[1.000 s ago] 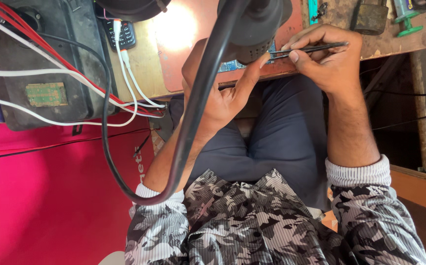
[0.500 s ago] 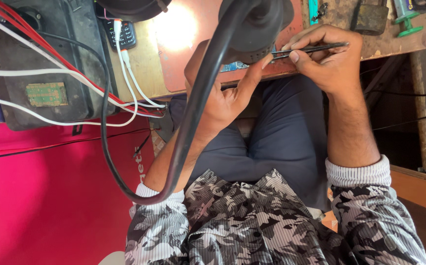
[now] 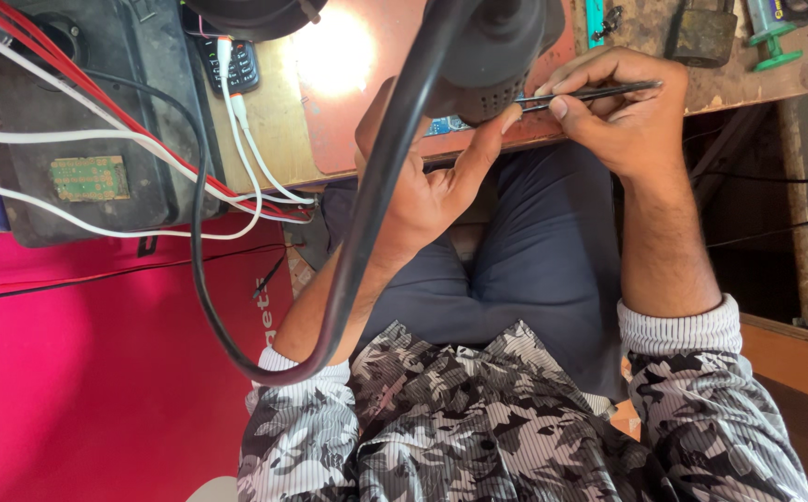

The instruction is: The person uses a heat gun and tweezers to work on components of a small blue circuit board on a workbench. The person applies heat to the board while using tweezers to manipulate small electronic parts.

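Setting: A person in a patterned grey-and-white shirt sat at a wooden workbench (image 3: 278,130), seen from above, knees tucked under its edge.

Right hand: The right hand (image 3: 622,116) pinched a pair of slim dark tweezers (image 3: 590,93) between thumb and fingers, closed firmly around the shaft much as a pen is held, apparently for fine control of the tip.

Left hand: The left hand (image 3: 423,186) rested at the bench edge, its thumb stretched up towards the tweezer tip and touching or nearly touching it, seemingly to steady the work. Whether its other fingers gripped anything could not be told; they were hidden behind the black hose.

Workpiece: A small blue circuit board (image 3: 446,124) lay at the near edge of a reddish work mat (image 3: 367,84), just beside the left thumb and under the tweezer tip, mostly covered by a dark round tool head (image 3: 502,51) hanging over it.

Lighting: A bright pool of light fell on the mat, probably aimed to show small parts.

Hose: A thick black hose (image 3: 367,242) looped down across the left forearm.

Surroundings: A black device (image 3: 97,121) with red and white cables (image 3: 144,172) sat on the left, a green board lying on it. A dark keypad phone (image 3: 232,60) lay nearby on a white charging lead. A pink sheet (image 3: 97,372) covered the lower left.
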